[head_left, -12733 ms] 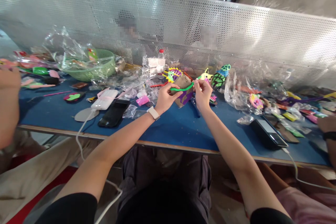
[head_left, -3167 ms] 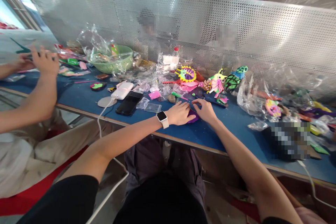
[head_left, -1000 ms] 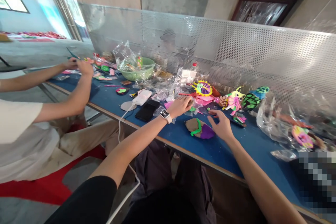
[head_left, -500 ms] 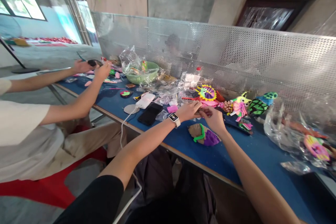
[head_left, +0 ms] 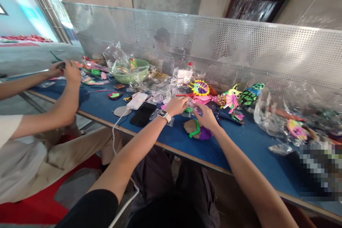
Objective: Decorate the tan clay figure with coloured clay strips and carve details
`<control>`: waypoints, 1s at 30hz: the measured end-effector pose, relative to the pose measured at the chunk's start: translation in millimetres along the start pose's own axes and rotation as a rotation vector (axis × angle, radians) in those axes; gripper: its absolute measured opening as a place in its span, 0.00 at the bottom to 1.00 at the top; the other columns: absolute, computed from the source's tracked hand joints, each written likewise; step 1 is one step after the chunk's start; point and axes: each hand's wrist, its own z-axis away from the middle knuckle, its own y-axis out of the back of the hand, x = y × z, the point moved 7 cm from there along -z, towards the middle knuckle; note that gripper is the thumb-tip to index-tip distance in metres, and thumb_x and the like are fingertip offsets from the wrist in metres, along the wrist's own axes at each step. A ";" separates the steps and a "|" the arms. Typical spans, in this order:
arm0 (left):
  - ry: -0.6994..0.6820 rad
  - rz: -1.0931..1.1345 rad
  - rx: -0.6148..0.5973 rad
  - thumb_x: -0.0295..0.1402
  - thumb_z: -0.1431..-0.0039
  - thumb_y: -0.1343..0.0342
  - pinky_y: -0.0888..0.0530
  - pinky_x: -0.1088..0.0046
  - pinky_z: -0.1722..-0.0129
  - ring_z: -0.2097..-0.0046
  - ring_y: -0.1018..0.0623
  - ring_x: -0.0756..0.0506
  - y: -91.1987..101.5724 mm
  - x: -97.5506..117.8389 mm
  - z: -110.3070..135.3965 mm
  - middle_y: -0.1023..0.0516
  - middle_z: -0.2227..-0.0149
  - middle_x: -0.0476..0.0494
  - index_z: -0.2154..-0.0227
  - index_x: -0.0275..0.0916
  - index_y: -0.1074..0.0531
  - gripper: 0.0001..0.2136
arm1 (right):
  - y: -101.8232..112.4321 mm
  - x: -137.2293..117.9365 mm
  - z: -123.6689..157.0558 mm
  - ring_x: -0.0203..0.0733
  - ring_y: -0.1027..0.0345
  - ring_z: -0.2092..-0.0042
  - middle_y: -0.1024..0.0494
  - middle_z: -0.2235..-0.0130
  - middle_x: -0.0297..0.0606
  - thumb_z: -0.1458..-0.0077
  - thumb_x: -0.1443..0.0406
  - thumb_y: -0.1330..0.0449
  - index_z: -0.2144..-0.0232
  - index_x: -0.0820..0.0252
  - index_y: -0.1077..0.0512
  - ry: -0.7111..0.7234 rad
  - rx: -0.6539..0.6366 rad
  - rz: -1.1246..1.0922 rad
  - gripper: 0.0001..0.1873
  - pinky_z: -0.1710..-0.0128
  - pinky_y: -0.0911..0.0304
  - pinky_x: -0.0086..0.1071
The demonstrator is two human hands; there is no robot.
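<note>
My left hand [head_left: 176,105], with a white watch on its wrist, reaches over the blue table [head_left: 235,142] and its fingers are curled on a small green piece [head_left: 189,109] among clear plastic bags. My right hand [head_left: 206,117] meets it fingertip to fingertip, pinched on the same spot; what it holds is hidden. Just in front of both hands lies a brown and purple foam figure with a green strip [head_left: 196,130], flat on the table.
Finished foam animals [head_left: 229,98] stand along the perforated metal screen [head_left: 240,53]. A black phone [head_left: 143,114], a white power bank [head_left: 136,100], a green bowl [head_left: 129,71] and plastic bags lie around. Another person's hands [head_left: 65,69] work at the left.
The foam figure was held up in both hands, then pressed flat and left on the table. Both hands have since reached past it into the bags and met there. The camera swung left, then back.
</note>
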 end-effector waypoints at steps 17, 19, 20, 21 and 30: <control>0.252 -0.007 -0.001 0.24 0.31 0.44 0.20 0.62 0.45 0.45 0.15 0.36 14.2 -51.1 7.5 0.15 0.45 0.33 0.49 0.38 0.17 0.13 | 7.8 -2.7 3.6 0.60 0.18 0.43 0.09 0.49 0.46 0.35 0.64 0.32 0.55 0.52 0.12 0.056 -0.010 0.053 0.09 0.37 0.24 0.55; 0.254 -0.020 -0.018 0.27 0.33 0.41 0.20 0.63 0.46 0.46 0.14 0.36 15.9 -62.3 9.4 0.14 0.48 0.35 0.53 0.39 0.17 0.10 | 6.1 -5.9 4.2 0.59 0.18 0.43 0.09 0.49 0.45 0.34 0.63 0.33 0.55 0.51 0.12 0.075 -0.012 0.046 0.09 0.36 0.25 0.55; 0.254 -0.028 -0.024 0.29 0.33 0.40 0.20 0.63 0.46 0.47 0.14 0.35 16.8 -67.2 10.7 0.13 0.50 0.36 0.53 0.39 0.18 0.09 | 5.1 -7.4 4.5 0.58 0.18 0.43 0.09 0.49 0.45 0.34 0.63 0.33 0.56 0.51 0.12 0.082 -0.014 0.044 0.09 0.36 0.25 0.55; 0.255 -0.036 -0.031 0.30 0.34 0.39 0.20 0.62 0.46 0.47 0.14 0.35 17.5 -71.5 12.3 0.13 0.50 0.36 0.53 0.39 0.18 0.10 | 4.3 -8.8 4.7 0.58 0.18 0.43 0.09 0.49 0.45 0.33 0.62 0.33 0.56 0.51 0.12 0.086 -0.015 0.042 0.09 0.36 0.25 0.55; 0.217 -0.098 -0.129 0.32 0.44 0.30 0.18 0.58 0.48 0.47 0.12 0.27 2.8 -80.9 29.0 0.13 0.50 0.28 0.55 0.37 0.18 0.13 | 5.5 -9.2 4.1 0.59 0.19 0.42 0.10 0.49 0.44 0.34 0.63 0.32 0.59 0.49 0.12 0.068 -0.010 0.030 0.06 0.35 0.26 0.59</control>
